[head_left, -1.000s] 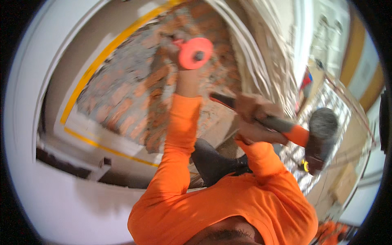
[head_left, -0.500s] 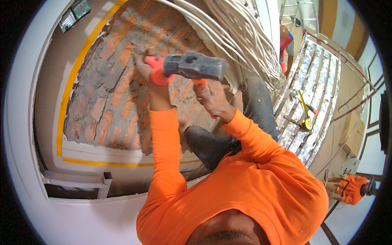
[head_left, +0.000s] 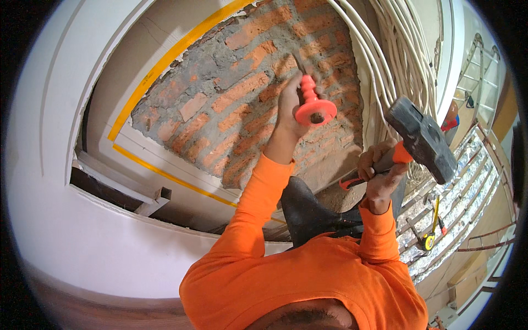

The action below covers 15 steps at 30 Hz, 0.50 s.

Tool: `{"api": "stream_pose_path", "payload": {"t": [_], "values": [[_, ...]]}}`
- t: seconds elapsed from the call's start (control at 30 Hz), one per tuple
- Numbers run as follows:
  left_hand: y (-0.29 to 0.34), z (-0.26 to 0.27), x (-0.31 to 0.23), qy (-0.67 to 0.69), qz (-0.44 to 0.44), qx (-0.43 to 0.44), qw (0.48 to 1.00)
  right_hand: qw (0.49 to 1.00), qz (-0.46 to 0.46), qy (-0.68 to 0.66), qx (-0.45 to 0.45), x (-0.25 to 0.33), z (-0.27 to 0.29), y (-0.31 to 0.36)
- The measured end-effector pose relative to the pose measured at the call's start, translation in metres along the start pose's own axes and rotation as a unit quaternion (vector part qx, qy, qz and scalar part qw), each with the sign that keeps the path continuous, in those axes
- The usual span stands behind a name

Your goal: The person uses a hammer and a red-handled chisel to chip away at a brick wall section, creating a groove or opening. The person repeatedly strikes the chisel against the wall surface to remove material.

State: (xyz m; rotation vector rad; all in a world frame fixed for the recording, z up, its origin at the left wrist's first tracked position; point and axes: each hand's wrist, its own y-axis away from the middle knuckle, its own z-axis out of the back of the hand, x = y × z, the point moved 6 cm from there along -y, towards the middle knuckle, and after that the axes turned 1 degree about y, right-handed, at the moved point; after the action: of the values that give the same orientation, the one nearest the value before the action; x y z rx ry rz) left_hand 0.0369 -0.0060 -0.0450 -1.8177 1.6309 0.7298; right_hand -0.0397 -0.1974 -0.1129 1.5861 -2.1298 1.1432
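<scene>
Nearest to the view are the orange sleeves (head_left: 257, 206) of the person, made of soft, smooth cloth, and the dark trousers (head_left: 301, 217) of a bent leg. The right hand (head_left: 380, 179) has its grip clamped around the handle of a hammer (head_left: 422, 138); the heavy head is of dark metal, block-shaped, with an orange collar below it. The left hand (head_left: 289, 107) is closed on a chisel (head_left: 311, 91), whose red sleeve is ribbed and ends in a round, flat guard.

The chisel lies to the left of the hammer head, well apart from it. Its long axis goes upward and slightly left, with the struck end turned toward the person. The blade is blurred, so one cannot tell if its tip touches the brick wall (head_left: 236, 104).

This wall is rough, with orange bricks and grey, crumbly mortar, bordered by smooth yellow tape (head_left: 165, 63). Farther right hang white, flexible cables (head_left: 410, 66); a yellow tape measure (head_left: 428, 241) rests on a worn, slatted platform (head_left: 467, 190).
</scene>
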Motion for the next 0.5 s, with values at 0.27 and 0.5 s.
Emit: {"api": "stream_pose_path", "payload": {"t": [0.27, 0.5], "values": [[-0.034, -0.029, -0.060, -0.026, -0.102, 0.104, 0.989, 0.999, 0.029, -0.024, -0.027, 0.006, 0.013, 0.001], [-0.050, -0.023, -0.058, -0.038, -0.109, 0.066, 0.991, 0.979, 0.171, -0.111, 0.006, 0.019, 0.015, -0.003]]}}
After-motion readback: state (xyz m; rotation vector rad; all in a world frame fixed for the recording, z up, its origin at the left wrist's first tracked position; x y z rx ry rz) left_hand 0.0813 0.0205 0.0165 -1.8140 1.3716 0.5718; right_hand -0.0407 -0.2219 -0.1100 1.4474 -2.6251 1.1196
